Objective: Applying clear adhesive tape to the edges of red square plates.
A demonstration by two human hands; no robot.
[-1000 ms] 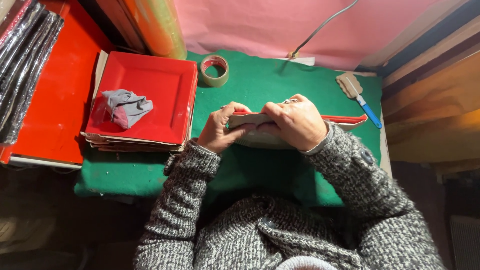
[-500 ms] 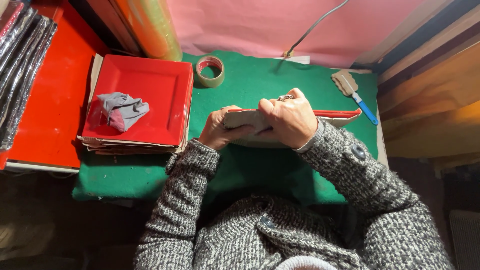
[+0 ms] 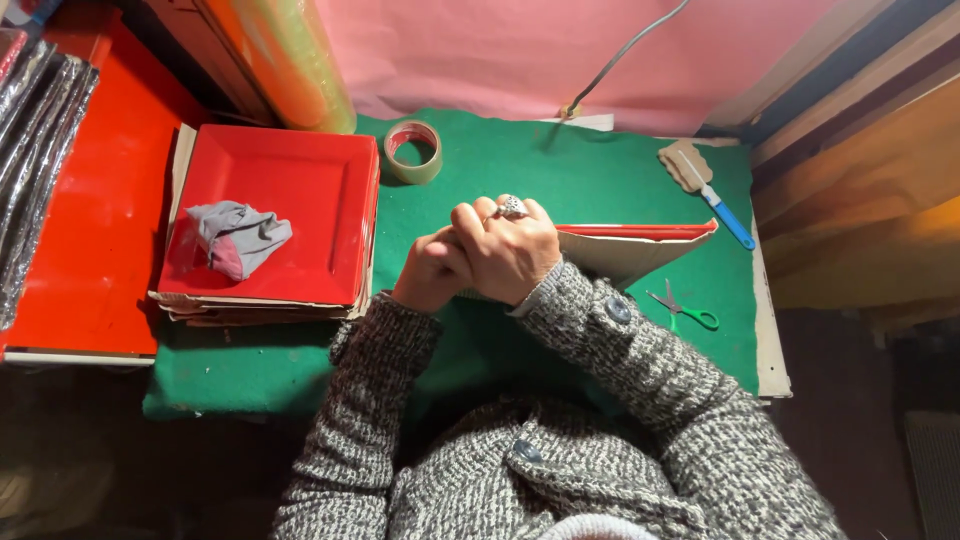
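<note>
We wear a speckled grey-and-black knit cardigan, long sleeves to both wrists, dark round buttons at the right cuff and chest. Our right hand [image 3: 510,255] carries a chunky silver ring; left hand [image 3: 432,272] bare.

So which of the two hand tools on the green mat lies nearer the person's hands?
The green-handled scissors, just beyond the right sleeve. The blue-handled brush lies farther off, up by the mat's far right corner.

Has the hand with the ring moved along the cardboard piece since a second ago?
Yes. The right hand has slid left along the cardboard piece, toward the tape roll and the red tray, and now overlaps the left hand.
</note>
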